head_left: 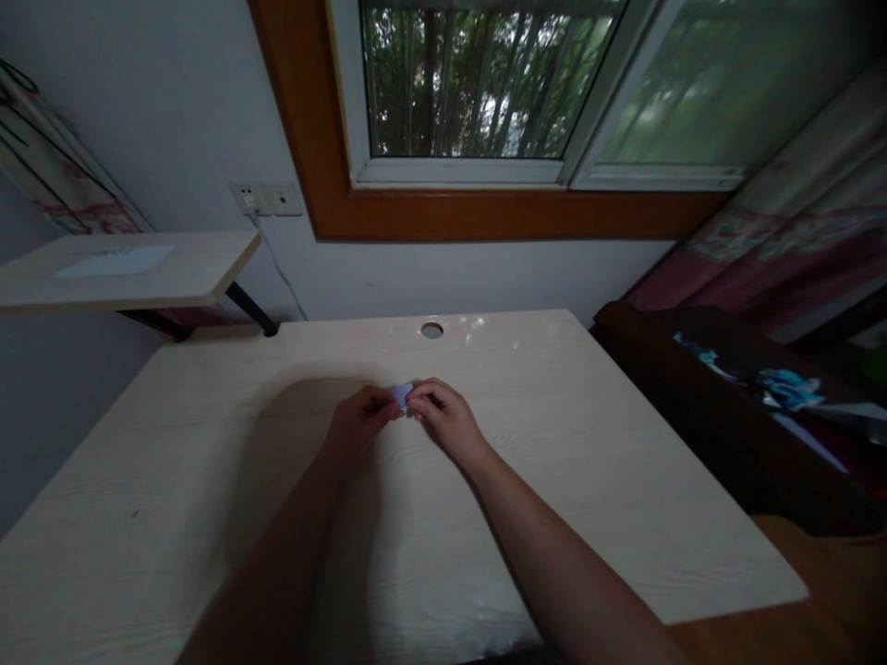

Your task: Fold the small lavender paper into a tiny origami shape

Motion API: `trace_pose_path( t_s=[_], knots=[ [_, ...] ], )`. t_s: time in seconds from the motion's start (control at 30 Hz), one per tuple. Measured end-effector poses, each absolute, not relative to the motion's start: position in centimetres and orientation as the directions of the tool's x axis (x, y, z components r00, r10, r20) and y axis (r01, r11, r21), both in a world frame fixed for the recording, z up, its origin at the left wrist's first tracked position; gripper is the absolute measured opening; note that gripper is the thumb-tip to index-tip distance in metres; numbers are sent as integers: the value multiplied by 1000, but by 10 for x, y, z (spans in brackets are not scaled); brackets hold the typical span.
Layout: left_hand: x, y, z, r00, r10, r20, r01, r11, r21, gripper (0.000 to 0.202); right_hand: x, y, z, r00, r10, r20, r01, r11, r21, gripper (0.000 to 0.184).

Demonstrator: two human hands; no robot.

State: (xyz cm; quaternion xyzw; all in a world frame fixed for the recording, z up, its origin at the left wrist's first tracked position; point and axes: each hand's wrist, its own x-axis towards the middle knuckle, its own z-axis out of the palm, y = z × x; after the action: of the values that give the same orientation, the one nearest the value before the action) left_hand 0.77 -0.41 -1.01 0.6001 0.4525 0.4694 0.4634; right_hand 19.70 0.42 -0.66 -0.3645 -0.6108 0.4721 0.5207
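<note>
Both my hands meet over the middle of a pale wooden desk point(589, 480). Between them is a small pale lilac piece, perhaps folded paper point(402, 394). My left hand point(360, 420) pinches its left side with curled fingers. My right hand point(443, 416) pinches its right side, fingers bent over it. Most of the small piece is hidden by my fingertips, so its shape is unclear.
A round cable hole point(431, 330) sits near the desk's far edge. A raised side shelf point(139, 268) with a white sheet stands at the left. A wall socket point(267, 198), a window point(485, 83), a curtain point(783, 240) and a dark furniture piece point(727, 406) lie beyond.
</note>
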Motion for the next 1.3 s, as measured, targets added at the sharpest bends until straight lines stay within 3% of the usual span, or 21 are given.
trace_pose_path(
  t_s=[0.2,0.7,1.3],
  knots=[
    [11,-1,-15,115,986,121,65,-129,989,27,196,4,-10,-173,948,267,-24,267,-963,13],
    [13,-7,-1,160,962,224,316,-264,911,15,196,3,-7,-138,951,277,40,285,-958,11],
    [17,-7,-1,137,954,268,372,-301,878,15,194,1,-8,-110,969,222,14,225,-974,21]
  ],
)
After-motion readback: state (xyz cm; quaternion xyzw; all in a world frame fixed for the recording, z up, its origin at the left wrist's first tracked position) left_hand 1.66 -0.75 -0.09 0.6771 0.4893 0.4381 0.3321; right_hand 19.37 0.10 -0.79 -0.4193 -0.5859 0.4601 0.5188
